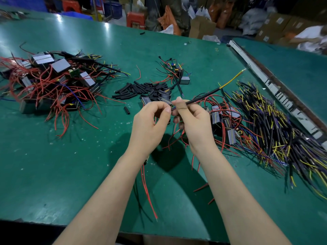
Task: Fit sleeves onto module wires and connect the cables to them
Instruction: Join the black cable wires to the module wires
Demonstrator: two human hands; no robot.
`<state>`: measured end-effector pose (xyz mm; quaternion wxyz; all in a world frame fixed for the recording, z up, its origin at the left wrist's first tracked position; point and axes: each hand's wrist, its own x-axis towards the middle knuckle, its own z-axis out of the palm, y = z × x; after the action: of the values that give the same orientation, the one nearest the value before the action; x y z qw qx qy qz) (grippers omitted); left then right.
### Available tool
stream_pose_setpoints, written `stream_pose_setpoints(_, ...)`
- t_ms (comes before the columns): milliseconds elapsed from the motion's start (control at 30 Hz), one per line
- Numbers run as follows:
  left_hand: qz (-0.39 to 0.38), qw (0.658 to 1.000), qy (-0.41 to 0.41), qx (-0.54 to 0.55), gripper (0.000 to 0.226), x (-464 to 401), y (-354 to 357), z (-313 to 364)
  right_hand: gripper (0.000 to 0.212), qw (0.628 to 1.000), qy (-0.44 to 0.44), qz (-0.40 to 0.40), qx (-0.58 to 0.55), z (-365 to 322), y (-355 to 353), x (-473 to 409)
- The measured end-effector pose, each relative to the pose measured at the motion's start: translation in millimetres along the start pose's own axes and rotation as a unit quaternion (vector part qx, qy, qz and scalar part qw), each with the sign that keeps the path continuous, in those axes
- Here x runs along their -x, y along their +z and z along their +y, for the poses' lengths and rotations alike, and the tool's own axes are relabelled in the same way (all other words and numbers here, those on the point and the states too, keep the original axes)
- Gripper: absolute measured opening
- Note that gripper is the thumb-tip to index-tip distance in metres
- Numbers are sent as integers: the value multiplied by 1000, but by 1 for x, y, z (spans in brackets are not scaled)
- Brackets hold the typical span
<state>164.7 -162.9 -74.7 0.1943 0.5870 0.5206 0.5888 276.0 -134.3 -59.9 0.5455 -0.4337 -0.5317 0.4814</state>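
Note:
My right hand pinches a black cable near its lower end; the cable slants up to the right and ends in a bare yellow wire. My left hand has its fingers curled and pinches thin wire ends right beside the cable's end, where the two hands meet. A module is mostly hidden behind my hands; its red wires hang down toward the table edge. A heap of short black sleeves lies just beyond my hands.
Modules with red wires are piled at the left and at the right. A big bundle of black-and-yellow cables lies at the far right on the green table. A metal rail borders it.

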Motion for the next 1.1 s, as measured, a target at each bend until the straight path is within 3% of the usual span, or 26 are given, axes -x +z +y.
stream_pose_setpoints(233, -9, 989, 99, -113, 14, 3, 0, 1, 13, 987, 138, -60, -61, -9, -9, -3)
stream_pose_setpoints(533, 1, 988, 104, -110, 14, 3, -1, 2, 10, 978, 150, -92, -110, -14, -13, -4)
stream_pose_setpoints(633, 7, 995, 73, -72, 14, 0, -1, 0, 12, 990, 78, -92, -73, -11, -11, -3)
stream_pose_setpoints(700, 5, 999, 26, -34, 9, -1, -1, 0, 16, 996, -28, -83, 23, -9, -11, -2)
stream_pose_setpoints(800, -8, 999, -36, 21, 16, -2, 1, -1, 19, 976, -143, -78, 142, -7, -12, -1)
stream_pose_setpoints(1000, -26, 992, -98, 77, 17, -2, 5, -4, 6, 930, -248, -15, 273, 1, -12, -2)
stream_pose_setpoints(1100, -40, 992, -97, 76, 12, -1, 7, -4, 5, 925, -262, -13, 276, 1, -13, -2)
